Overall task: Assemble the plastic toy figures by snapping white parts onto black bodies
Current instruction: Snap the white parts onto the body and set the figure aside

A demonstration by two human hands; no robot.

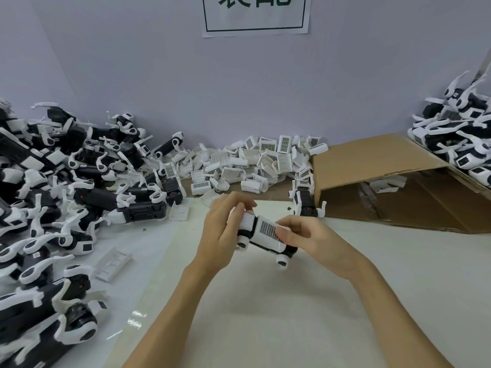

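Both hands hold one toy figure (265, 235) just above the white table (265, 314), near its middle. The left hand (223, 235) curls its fingers round the figure's front end, thumb over the top. The right hand (300, 235) pinches the rear, fingertips pressed on the white cover (268, 231) with the dotted grid — that cover sits on the black body. To the left lies a big heap of black-and-white figures (53, 208). At the back, against the wall, a pile of loose white parts (252, 160). A flattened cardboard box (385, 181) lies to the right, with another stack of figures (457, 136) beyond it. A paper sign (256, 14) hangs on the wall.
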